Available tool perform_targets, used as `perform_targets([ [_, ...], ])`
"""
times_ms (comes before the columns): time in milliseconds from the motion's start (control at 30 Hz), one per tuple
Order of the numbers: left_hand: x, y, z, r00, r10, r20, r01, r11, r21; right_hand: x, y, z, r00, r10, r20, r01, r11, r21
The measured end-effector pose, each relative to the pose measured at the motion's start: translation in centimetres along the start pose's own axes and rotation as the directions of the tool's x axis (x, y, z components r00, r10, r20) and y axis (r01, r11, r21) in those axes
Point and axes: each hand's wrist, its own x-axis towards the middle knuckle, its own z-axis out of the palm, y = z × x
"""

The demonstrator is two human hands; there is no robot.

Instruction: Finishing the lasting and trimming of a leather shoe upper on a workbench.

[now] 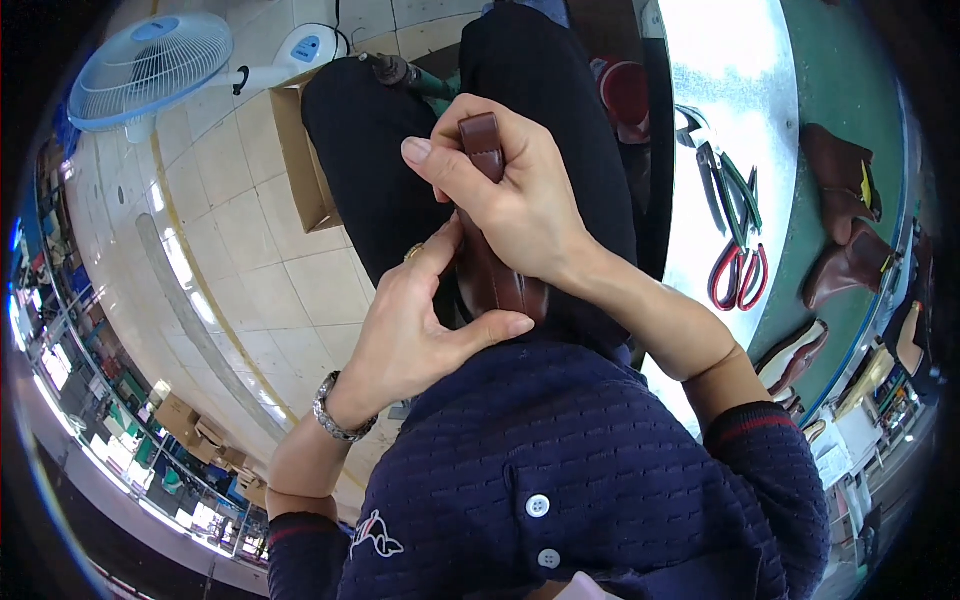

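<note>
Your left hand (400, 325) pinches near end of brown leather piece (492, 282), over your lap (597, 200); your right hand (515, 205) curls around far end. If left grip slackens under uneven pull, piece could twist or crease.

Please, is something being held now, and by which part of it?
A brown leather piece: the right hand holds it around its narrow, looped end, and the left hand holds its wider end, nearer the body.

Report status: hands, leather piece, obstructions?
Left hand on brown leather piece, wider end. Right hand gripping near its loop. Red-handled scissors off right, not in the way.
</note>
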Motion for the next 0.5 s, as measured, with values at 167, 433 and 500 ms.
perform_targets([
  [167, 0.5, 0.6, 0.2, 0.999, 0.033, -0.043, -0.034, 0.999, -0.013, 0.1, -0.1, -0.1, 1.0, -0.018, -0.024, 0.017, 1.0, -0.022],
  [433, 0.9, 1.5, 1.6, 0.996, 0.075, -0.052, -0.066, 0.984, 0.164, -0.1, 0.1, -1.3, 0.996, -0.054, -0.078, 0.05, 0.997, -0.053],
  [500, 0.2, 1.2, 3.3, 0.99, 0.11, -0.09, -0.086, 0.966, 0.244, -0.3, -0.1, -1.3, 0.997, -0.039, -0.072, 0.039, 0.999, -0.012],
])
